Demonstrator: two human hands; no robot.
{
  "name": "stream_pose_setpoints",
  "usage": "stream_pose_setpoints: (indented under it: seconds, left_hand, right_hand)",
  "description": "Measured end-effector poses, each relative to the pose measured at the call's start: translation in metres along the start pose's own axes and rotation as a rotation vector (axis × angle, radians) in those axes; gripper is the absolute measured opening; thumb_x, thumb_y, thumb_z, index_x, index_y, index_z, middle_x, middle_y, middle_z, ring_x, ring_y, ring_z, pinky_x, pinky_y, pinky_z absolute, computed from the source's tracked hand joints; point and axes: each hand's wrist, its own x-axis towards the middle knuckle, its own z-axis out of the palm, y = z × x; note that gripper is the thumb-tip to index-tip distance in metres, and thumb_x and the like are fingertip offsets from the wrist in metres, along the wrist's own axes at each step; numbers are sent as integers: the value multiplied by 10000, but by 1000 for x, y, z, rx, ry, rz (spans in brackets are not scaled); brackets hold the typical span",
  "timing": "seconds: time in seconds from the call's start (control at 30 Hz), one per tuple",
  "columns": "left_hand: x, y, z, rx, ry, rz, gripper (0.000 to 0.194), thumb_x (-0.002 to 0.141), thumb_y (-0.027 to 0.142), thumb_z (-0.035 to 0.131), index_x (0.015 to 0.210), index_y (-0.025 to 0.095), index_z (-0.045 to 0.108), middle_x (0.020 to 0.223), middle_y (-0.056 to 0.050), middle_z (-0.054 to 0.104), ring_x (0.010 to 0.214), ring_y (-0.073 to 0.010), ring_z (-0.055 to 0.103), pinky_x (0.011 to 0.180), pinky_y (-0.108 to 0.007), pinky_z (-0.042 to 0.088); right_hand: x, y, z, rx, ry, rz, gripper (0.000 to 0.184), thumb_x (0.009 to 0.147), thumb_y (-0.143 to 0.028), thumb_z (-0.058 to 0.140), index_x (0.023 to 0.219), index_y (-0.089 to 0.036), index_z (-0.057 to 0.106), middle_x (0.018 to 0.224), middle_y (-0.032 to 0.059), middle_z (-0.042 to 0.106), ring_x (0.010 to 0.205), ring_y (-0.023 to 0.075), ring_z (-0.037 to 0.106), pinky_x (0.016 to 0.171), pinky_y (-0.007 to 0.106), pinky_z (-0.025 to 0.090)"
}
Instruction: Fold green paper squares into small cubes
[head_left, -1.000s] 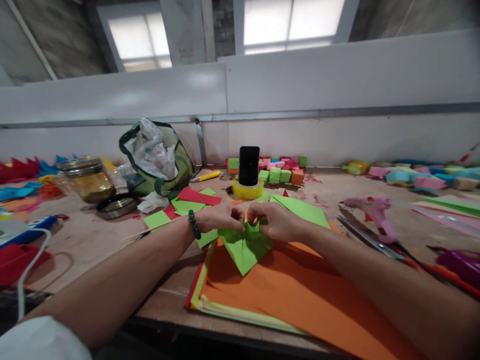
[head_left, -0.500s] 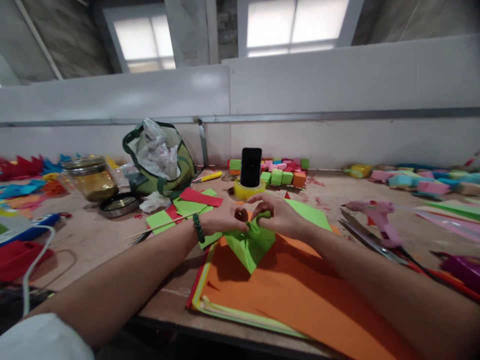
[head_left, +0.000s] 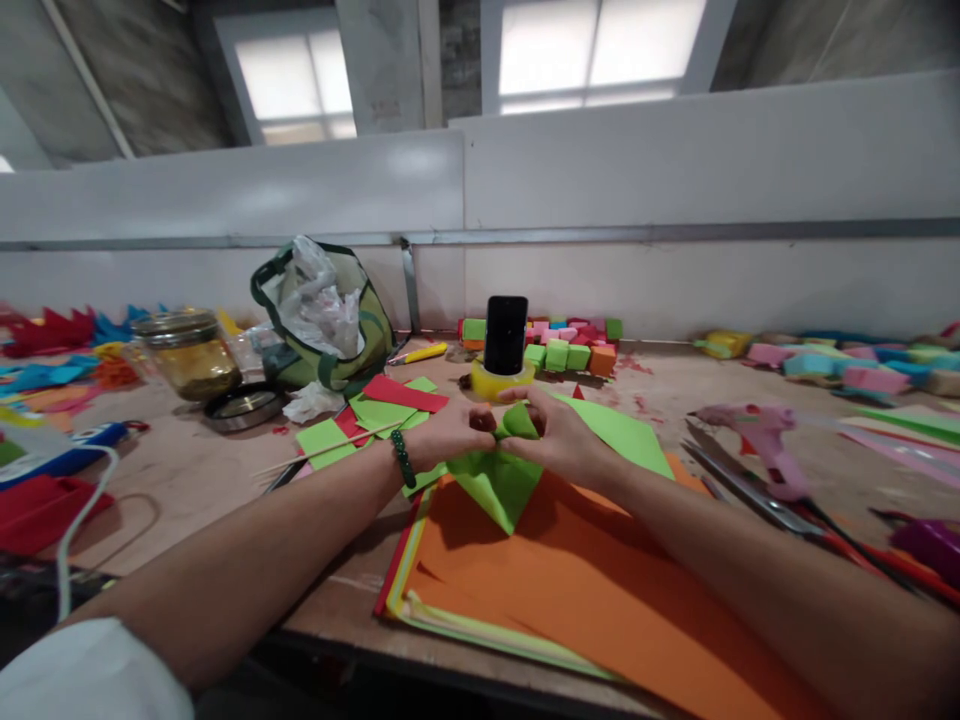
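Note:
A sheet of green paper point(head_left: 501, 488), folded and creased, is held between my two hands above a stack of coloured paper point(head_left: 570, 590) with orange on top. My left hand point(head_left: 459, 432), with a green bead bracelet at the wrist, pinches the paper's gathered upper part from the left. From the right, my right hand point(head_left: 559, 440) grips the same part, its thumb and fingers round a raised fold. The paper's pointed lower corner hangs toward me. Some of the folds are hidden by my fingers.
Scissors point(head_left: 750, 490) and a pink glue gun point(head_left: 765, 440) lie to the right. A phone point(head_left: 505, 335) stands in a tape roll point(head_left: 501, 382) ahead. Wooden sticks point(head_left: 322, 452), paper strips point(head_left: 405, 392), a jar point(head_left: 187, 355) and a bag point(head_left: 367, 330) are on the left.
The green paper's upper part is now folded up into a rounded flap between my hands. Its lower corner has shifted slightly up and right. Both hands keep their grip.

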Motion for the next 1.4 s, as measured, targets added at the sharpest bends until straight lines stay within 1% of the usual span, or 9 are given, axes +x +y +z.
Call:
stream_pose_setpoints:
  seconds: [0.17,0.37,0.53,0.7,0.87,0.97,1.07,1.17,1.4]
  left_hand:
    - [-1,-1,0,15,-4,-34,165,560,249,630,669,150,556,627,32,495,563,-89,432,498,-204,320]
    - [-2,4,1,67,44,-15,105,553,230,597,567,137,551,561,28,495,547,-85,426,521,-204,336]
    - [-5,8,6,147,86,-9,84,552,209,585,526,135,555,494,38,461,502,-81,381,486,-215,272]
    - [-4,3,6,176,72,-1,86,530,209,593,517,128,566,490,40,448,510,-82,357,488,-225,249]
    - [-3,3,5,133,82,8,90,542,211,594,557,122,598,522,37,475,533,-89,390,509,-221,276]
    - [-3,4,5,83,99,17,98,548,215,614,546,123,580,534,38,477,540,-85,397,523,-217,298]
    - [-2,5,5,25,98,27,100,556,208,618,541,128,561,540,42,468,541,-77,389,526,-209,306]
    - [-2,5,5,-20,78,13,99,549,194,630,534,130,555,544,41,470,544,-74,396,519,-199,314]
    - [-1,2,2,-149,-31,-118,212,587,243,584,781,158,592,696,-1,584,606,-118,536,500,-197,390]
  right_hand:
    - [2,10,1,-38,29,-58,495,667,-144,589,1155,-164,515,753,-19,610,578,114,506,538,229,394]
    - [0,9,2,-101,36,-138,510,659,-130,581,1164,-157,526,953,44,639,812,170,585,736,288,452]
    - [1,6,1,-56,98,-115,471,687,-178,604,1151,-147,531,761,0,585,629,139,528,594,268,424]
    - [-1,3,4,63,29,-175,440,706,-158,605,1140,-167,534,907,51,666,820,183,618,730,308,467]
    - [-1,-2,3,250,99,-75,403,733,-234,624,1118,-172,521,851,48,672,788,184,642,700,309,486]
    - [2,-3,-4,323,154,27,452,714,-260,630,1138,-167,504,856,47,660,787,180,632,682,300,484]
    - [5,2,-6,307,35,108,522,657,-195,636,1161,-159,503,821,27,646,736,165,621,628,275,475]
    - [6,8,-3,258,-26,93,492,636,-162,641,1116,-147,530,735,-1,620,683,157,611,562,247,454]
    - [11,13,-6,299,85,106,393,612,-172,644,997,-160,565,795,12,661,708,165,635,608,262,486]
